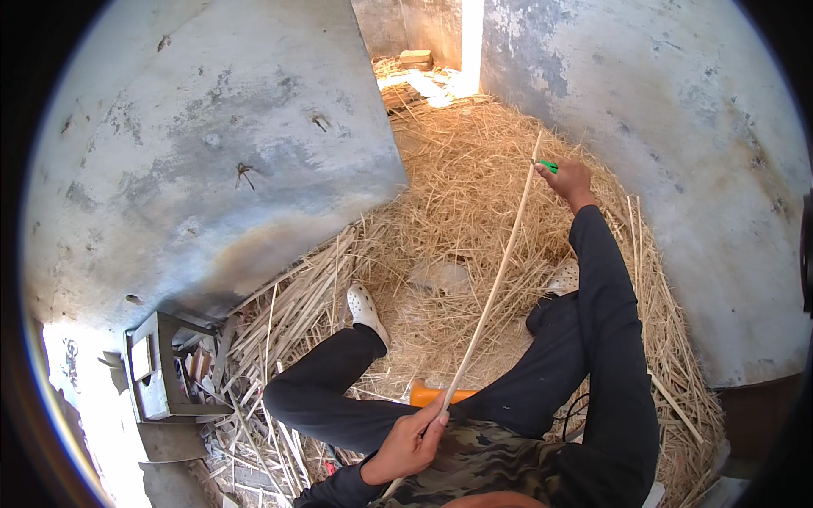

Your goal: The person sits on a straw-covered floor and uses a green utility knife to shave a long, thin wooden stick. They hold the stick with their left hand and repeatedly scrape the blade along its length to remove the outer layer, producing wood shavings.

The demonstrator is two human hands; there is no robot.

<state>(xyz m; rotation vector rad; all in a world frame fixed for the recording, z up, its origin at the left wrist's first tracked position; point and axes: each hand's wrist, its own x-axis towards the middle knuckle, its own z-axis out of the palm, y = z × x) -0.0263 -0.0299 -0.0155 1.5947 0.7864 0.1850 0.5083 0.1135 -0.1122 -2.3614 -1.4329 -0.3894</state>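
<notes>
A long, pale, thin wooden strip [494,292] slants from my lap up to the far right. My left hand [412,442] is closed around its lower part, close to my waist. At the far end, with the arm stretched out, my right hand [569,182] grips a small green-handled tool [549,166]. Its working end meets the strip just below the tip; the blade is too small to make out. Fingers partly hide the handle.
Straw-like shavings [457,182] cover the floor between two worn plaster walls [279,118]. Long split strips [296,305] lie heaped at left, beside a broken wooden box [157,372]. An orange object [432,394] lies between my legs. A brick [415,57] lies by the bright opening.
</notes>
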